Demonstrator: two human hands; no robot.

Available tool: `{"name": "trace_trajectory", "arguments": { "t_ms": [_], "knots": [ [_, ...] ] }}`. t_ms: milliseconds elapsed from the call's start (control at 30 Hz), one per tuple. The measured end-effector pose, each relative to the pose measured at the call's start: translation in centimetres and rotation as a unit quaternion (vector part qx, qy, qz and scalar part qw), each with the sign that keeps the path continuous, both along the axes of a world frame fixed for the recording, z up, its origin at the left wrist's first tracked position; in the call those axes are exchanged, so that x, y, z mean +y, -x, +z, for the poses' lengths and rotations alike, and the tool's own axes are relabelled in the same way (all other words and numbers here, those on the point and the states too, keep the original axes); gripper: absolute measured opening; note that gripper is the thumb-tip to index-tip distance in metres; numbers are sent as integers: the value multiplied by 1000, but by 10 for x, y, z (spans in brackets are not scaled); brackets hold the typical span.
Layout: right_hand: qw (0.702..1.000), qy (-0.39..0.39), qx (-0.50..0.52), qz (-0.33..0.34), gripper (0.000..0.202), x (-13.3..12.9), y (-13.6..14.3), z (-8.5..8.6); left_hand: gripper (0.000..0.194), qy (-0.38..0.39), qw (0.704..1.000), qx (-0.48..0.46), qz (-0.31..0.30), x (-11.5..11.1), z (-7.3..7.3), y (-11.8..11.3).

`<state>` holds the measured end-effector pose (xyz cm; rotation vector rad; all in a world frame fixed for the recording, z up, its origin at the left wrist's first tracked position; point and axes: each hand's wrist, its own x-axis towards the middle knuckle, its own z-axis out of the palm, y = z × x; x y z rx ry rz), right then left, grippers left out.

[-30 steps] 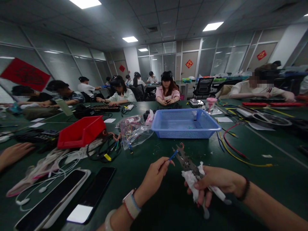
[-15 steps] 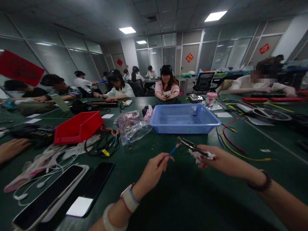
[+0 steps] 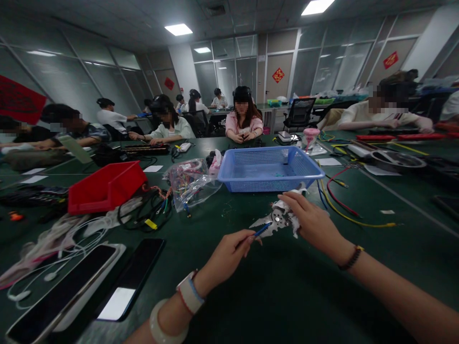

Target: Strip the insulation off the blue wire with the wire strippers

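Between thumb and fingers, my left hand (image 3: 229,253) pinches a short blue wire (image 3: 263,230) that points up and to the right. My right hand (image 3: 312,220) is closed around the handles of a wire stripper (image 3: 278,220), whose grips look wrapped in something white. The tool's metal jaws lie open toward the left, and the blue wire reaches in at them near the pivot. Whether the blades touch the wire I cannot tell. Just beyond both hands stands a blue plastic basket (image 3: 268,184).
A red bin (image 3: 107,188), a clear bag of wires (image 3: 190,184) and black cables (image 3: 139,220) lie to the left. Nearer are two phones (image 3: 68,291) (image 3: 134,277) and white earphones (image 3: 50,276). Yellow and red wires (image 3: 344,210) lie right. Several people sit around the tables.
My right hand has turned the wire stripper so its flat face shows, and its jaws have come over the blue wire. My left hand still holds the wire. The view has shifted slightly.
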<state>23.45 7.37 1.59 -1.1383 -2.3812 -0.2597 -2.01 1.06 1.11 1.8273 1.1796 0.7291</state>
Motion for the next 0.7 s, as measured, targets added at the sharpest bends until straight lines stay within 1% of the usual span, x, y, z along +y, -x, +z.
{"name": "trace_trajectory", "arguments": {
  "t_ms": [167, 367, 500, 700],
  "knots": [
    [999, -41, -31, 11, 68, -1, 3, 2, 34, -9, 1000, 4, -6, -1, 3, 0],
    [992, -94, -77, 24, 58, -1, 4, 2, 34, -15, 1000, 14, -1, 0, 1, -1],
    [993, -81, -84, 29, 53, -1, 4, 1, 33, -22, 1000, 15, -1, 1, -2, 1],
    [993, -71, -96, 14, 46, -2, 5, -3, 34, -28, 1000, 9, -5, 3, -4, 2]
  ]
}}
